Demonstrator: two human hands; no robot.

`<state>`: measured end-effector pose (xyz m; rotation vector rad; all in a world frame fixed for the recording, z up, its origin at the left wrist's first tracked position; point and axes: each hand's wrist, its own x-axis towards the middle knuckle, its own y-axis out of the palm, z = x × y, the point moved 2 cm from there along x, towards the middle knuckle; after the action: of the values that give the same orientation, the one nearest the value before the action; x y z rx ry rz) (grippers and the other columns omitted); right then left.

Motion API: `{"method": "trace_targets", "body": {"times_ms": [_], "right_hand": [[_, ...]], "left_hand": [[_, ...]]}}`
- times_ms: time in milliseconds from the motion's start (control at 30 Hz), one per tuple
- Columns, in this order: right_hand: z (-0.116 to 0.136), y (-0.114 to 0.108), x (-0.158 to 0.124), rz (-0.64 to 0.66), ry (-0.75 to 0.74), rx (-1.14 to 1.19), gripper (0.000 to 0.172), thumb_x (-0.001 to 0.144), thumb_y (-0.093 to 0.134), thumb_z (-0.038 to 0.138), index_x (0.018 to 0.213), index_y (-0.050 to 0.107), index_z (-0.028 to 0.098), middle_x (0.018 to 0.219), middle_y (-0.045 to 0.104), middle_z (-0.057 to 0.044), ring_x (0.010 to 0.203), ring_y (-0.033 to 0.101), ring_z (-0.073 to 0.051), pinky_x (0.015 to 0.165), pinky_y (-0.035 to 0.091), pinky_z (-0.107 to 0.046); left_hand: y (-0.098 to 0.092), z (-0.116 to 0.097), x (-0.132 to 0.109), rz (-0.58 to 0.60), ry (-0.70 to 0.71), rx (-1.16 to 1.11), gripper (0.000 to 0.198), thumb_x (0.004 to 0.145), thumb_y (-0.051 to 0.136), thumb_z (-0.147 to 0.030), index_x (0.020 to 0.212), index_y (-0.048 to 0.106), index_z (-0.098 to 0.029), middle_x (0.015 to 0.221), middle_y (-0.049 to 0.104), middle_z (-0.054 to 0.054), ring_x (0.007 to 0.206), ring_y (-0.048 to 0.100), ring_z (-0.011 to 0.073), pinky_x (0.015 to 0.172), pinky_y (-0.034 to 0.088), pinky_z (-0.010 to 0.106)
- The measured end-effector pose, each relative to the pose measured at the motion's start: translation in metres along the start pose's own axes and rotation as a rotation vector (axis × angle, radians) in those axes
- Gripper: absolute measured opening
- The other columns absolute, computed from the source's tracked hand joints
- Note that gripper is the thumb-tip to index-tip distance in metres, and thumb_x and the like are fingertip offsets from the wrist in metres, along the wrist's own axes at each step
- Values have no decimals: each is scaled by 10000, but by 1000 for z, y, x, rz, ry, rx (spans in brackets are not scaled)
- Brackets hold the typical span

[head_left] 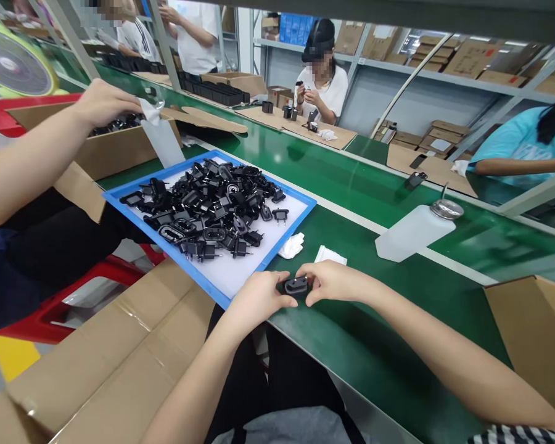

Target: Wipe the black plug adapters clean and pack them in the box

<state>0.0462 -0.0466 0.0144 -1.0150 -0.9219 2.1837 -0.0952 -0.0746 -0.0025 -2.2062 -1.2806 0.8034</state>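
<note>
The left hand (259,297) and the right hand (332,282) both pinch one black plug adapter (296,285), placed between them. Left of the left hand, a blue-rimmed tray (240,265) carries heaped black plugs (213,209); just beyond the right hand lies a white tissue (332,254).

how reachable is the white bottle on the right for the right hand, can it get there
Probably yes: nothing seems to stand between the right hand and the white bottle, though it would likely have to release the black plug first.

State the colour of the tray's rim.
Blue; the rim shows best in the head view.
</note>
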Motion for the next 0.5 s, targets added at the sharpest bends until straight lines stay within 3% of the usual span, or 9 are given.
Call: {"method": "trace_targets", "body": {"times_ms": [100,200,367,500], "right_hand": [[1,-6,-5,-13,10,-35,414,591,671,246,959,505,158,802,574,-18,676,528,-141,530,361,-194],[8,-11,-2,-36,-12,-188,203,640,628,225,823,571,159,756,581,-15,653,523,-143,503,339,-197],[12,-4,3,-36,-20,-279,95,651,620,189,734,609,145,699,591,-31,658,526,-161,509,331,-207],[7,-1,2,-91,-58,-234,79,660,614,185,725,615,141,692,594,-36,661,527,-159,521,336,-202]], "left_hand": [[0,7,-4,-65,-79,-80,380,661,534,-298,1026,505,-193,739,635,-4,707,569,135,634,398,204],[1,2,-3,-99,-114,105,276,673,524,-288,932,566,-204,775,635,18,737,568,158,647,397,225],[1,-18,3,-34,-174,440,122,688,506,-236,719,607,-175,680,615,62,669,569,195,545,384,246],[0,-28,10,8,-145,524,117,685,485,-186,676,599,-158,642,605,84,624,569,200,510,378,250]]}}
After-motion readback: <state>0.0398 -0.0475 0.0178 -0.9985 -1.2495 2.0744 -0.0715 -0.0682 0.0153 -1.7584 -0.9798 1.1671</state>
